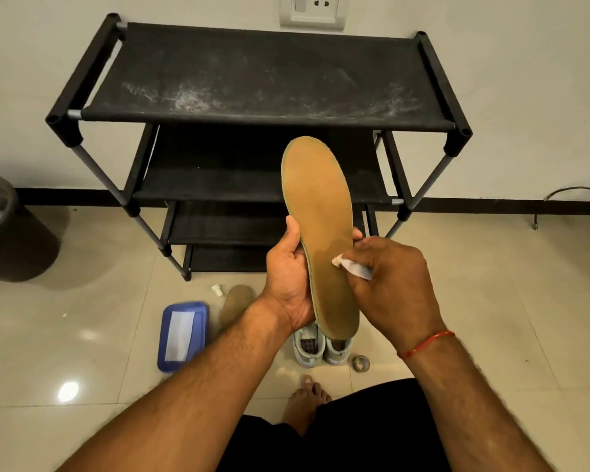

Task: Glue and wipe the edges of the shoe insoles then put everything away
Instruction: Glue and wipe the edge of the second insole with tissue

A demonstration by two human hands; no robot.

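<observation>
Below, glossy tile floor [491,284]; left hand [288,277] around insole [317,199], right hand [389,284] around white tube [356,268].

left hand [288,281]: fingers and thumb curled round insole [321,212] | right hand [389,277]: pinches white wipe [353,267] | both forearms raised

The tiled floor [474,274] carries a black shoe rack [263,80] at its far edge, by the wall. Before the rack lie a white cap [217,289], a tan insole [236,303], a blue tray [201,321] and pale shoes [321,349] with a tape roll [360,363] just beside them. A dark bin [11,233] stands at the left edge.
</observation>
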